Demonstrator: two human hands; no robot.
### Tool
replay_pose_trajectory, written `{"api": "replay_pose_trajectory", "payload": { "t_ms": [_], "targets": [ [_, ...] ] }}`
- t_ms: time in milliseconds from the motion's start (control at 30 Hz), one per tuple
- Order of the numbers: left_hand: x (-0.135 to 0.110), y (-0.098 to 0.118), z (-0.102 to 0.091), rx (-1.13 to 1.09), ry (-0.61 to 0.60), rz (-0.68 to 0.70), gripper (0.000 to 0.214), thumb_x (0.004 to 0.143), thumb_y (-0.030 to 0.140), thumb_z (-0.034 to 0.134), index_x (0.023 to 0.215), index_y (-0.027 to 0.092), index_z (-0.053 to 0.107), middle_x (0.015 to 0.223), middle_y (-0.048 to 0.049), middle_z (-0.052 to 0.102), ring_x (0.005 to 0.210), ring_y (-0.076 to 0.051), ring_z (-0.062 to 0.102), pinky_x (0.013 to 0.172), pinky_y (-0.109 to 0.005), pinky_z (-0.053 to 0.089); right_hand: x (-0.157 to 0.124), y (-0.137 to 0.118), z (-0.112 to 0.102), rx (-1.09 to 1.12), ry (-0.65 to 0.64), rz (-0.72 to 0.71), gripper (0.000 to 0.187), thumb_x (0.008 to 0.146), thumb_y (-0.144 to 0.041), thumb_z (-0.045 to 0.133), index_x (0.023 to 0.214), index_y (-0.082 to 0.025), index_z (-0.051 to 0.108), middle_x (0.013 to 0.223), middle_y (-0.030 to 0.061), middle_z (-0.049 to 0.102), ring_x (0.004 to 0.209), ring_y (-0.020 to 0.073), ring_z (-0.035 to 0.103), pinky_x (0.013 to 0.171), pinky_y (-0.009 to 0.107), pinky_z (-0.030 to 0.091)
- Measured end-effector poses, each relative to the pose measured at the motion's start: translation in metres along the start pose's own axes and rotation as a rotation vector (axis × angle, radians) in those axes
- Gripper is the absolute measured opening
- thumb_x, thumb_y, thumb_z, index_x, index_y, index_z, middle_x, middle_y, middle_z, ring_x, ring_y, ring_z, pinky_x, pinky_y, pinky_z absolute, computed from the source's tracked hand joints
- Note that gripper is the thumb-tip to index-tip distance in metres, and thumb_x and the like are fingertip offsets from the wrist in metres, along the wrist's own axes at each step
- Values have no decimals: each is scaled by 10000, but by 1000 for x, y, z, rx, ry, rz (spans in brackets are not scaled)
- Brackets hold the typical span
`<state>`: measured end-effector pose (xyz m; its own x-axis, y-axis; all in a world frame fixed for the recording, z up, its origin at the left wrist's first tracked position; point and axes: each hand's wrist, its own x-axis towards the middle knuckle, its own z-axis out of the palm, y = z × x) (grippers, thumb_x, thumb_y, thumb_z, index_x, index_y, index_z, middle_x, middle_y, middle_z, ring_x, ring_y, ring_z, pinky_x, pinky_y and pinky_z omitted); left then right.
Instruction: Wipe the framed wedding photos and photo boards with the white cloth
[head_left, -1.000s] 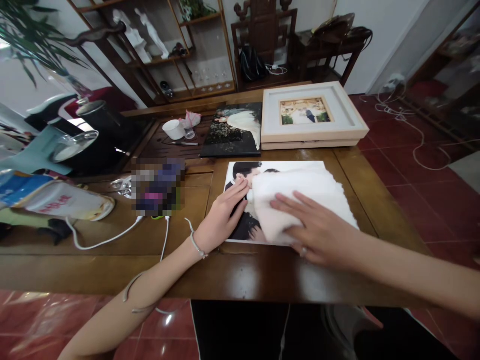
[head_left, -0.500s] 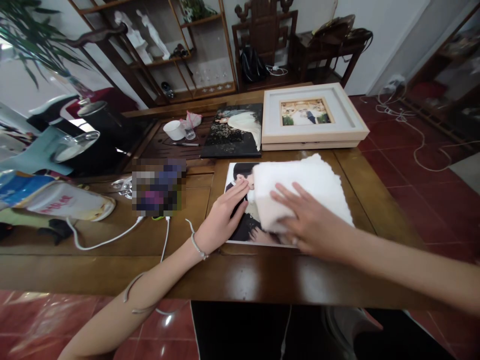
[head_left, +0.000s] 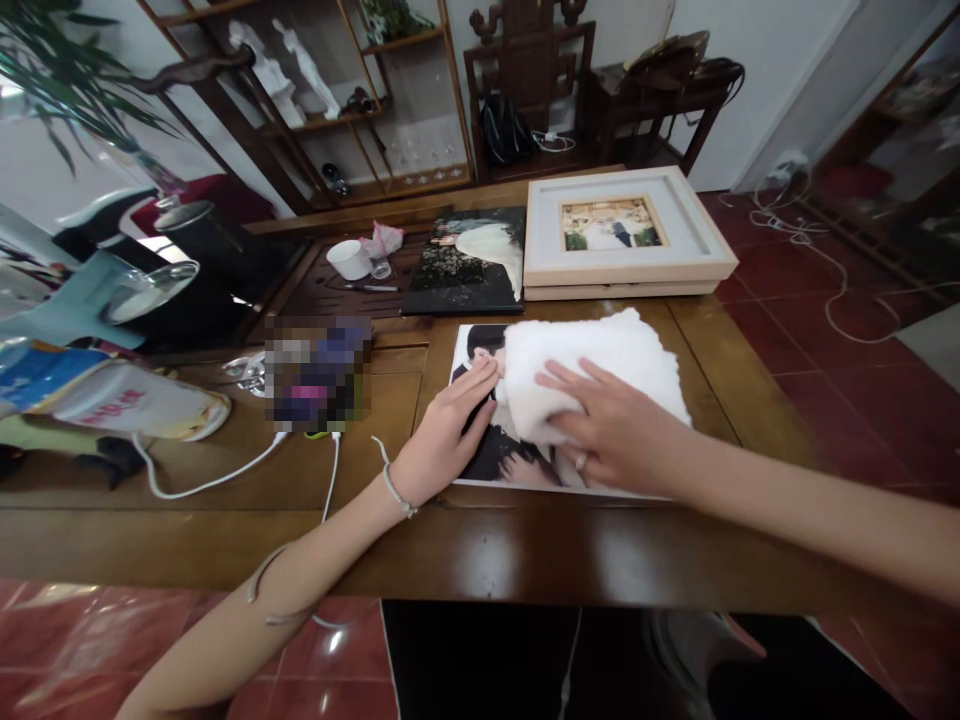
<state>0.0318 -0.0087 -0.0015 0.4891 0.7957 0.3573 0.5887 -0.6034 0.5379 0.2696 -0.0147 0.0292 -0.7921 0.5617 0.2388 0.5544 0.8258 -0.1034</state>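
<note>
A large photo print (head_left: 480, 455) lies flat near the front edge of the wooden table (head_left: 360, 470). A white cloth (head_left: 600, 365) covers most of the print. My right hand (head_left: 611, 425) lies flat on the cloth with fingers stretched out, pressing it onto the print. My left hand (head_left: 442, 435) rests open on the print's left edge, fingers extended, holding it down. A bracelet sits on my left wrist.
A light framed picture (head_left: 622, 235) and a dark photo print (head_left: 469, 262) lie behind the print. A white cup (head_left: 347, 258) stands on a dark tray. White cables (head_left: 225, 475) cross the table at left, beside a tipped can (head_left: 112, 400).
My right hand has slid the white cloth away from me and leftward across the print. More of the print's lower part now shows. My left hand has stayed put.
</note>
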Motion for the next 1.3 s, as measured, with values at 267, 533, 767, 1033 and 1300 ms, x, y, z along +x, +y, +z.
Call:
{"api": "replay_pose_trajectory", "payload": {
  "t_ms": [267, 533, 767, 1033, 1300],
  "targets": [
    [0, 1, -1, 6, -5, -12, 402, 977, 192, 451, 1365, 132, 536, 1466, -131, 485, 1427, -248, 349, 1175, -515, 329, 53, 39, -2, 7, -96, 99, 260, 853, -194, 539, 1065, -119, 671, 1400, 212, 513, 1365, 394, 367, 1019, 599, 376],
    [0, -2, -1, -8, -5, -3, 420, 974, 183, 448, 1387, 166, 517, 1473, -117, 481, 1412, -243, 387, 1176, -509, 329, 2, -35, -8, 39, -171, 90, 267, 769, -213, 635, 1008, -143, 731, 1451, 215, 447, 1359, 476, 331, 1007, 709, 341],
    [0, -1, -2, -14, -14, -8, 427, 973, 175, 437, 1394, 175, 509, 1472, -113, 483, 1414, -240, 383, 1172, -517, 328, -38, -82, -8, 84, -34, 6, 187, 621, -299, 752, 756, -176, 713, 1438, 210, 464, 1334, 441, 397, 1020, 649, 395],
    [-1, -1, -1, -21, 10, -4, 407, 981, 198, 455, 1380, 172, 527, 1447, -116, 514, 1406, -240, 397, 1176, -506, 333, -5, 20, -11, -106, -38, 186, 231, 845, -169, 504, 952, -111, 700, 1374, 238, 528, 1323, 411, 427, 990, 619, 426],
    [-1, 3, -6, -135, 162, -134, 452, 1036, 352, 318, 1437, 189, 448, 1577, -88, 318, 1467, -219, 282, 1214, -478, 225, 30, -15, 5, -11, -143, 19, 297, 817, -239, 604, 1077, -143, 711, 1468, 216, 429, 1384, 459, 290, 1067, 697, 248]
  ]
}}
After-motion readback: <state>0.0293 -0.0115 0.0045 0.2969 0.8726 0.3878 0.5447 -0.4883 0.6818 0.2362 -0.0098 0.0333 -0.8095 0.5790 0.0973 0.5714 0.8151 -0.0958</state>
